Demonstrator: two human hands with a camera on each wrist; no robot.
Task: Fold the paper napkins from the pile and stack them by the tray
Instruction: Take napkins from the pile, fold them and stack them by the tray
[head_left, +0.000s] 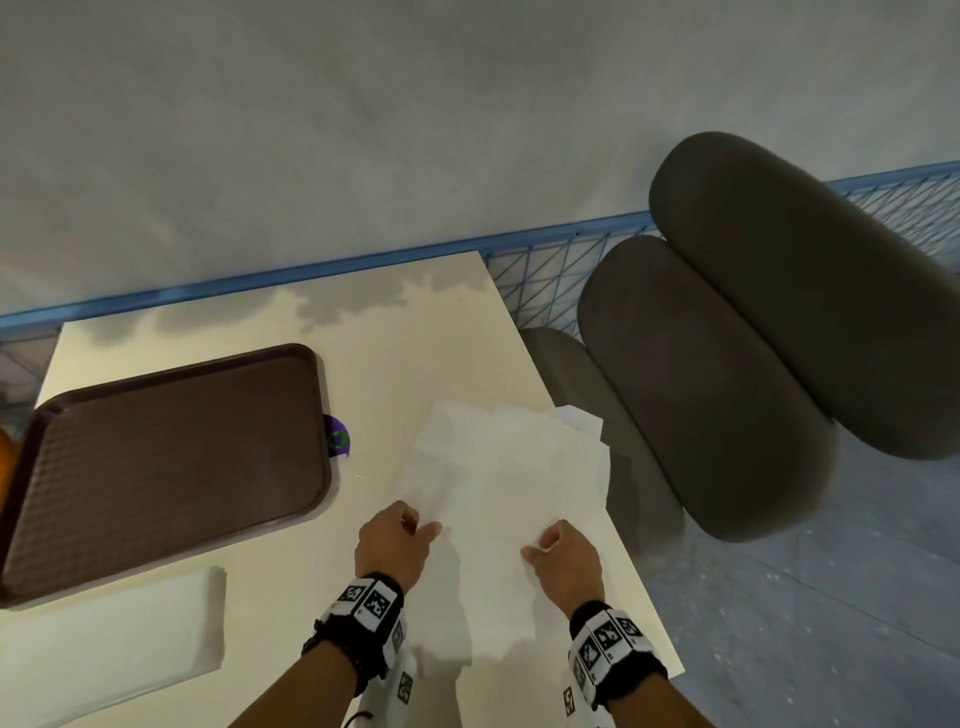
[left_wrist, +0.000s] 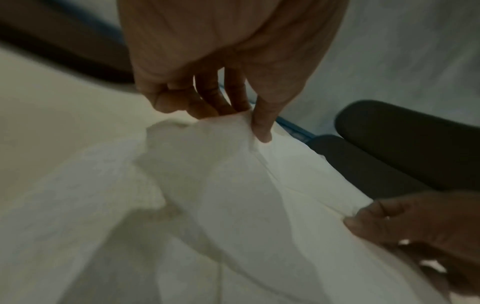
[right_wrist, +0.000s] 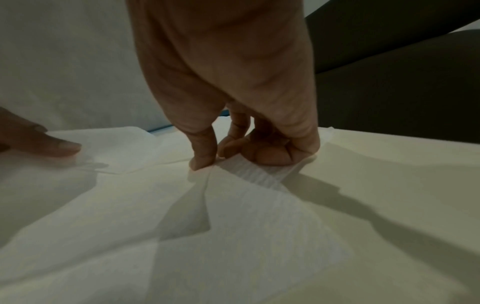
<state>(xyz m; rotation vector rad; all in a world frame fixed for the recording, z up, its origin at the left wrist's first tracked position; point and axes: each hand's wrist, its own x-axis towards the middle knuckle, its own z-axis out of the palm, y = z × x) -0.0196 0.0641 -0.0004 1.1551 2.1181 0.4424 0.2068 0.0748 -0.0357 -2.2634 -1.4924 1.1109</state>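
Note:
A white paper napkin (head_left: 483, 577) hangs over the table's near right part, held up by both hands. My left hand (head_left: 415, 525) pinches its upper left edge between thumb and fingers (left_wrist: 261, 131). My right hand (head_left: 540, 548) pinches the upper right edge, thumb against forefinger (right_wrist: 205, 158). Behind them lies the loose pile of white napkins (head_left: 514, 452), reaching the table's right edge. A folded napkin stack (head_left: 104, 654) lies at the near left, just in front of the brown tray (head_left: 166, 457).
The cream table (head_left: 395, 364) ends close to the right of my right hand. Dark grey cushioned seats (head_left: 727, 395) stand to the right. A small purple thing (head_left: 337, 436) peeks from under the tray's right rim. A blue rail (head_left: 311, 270) runs behind the table.

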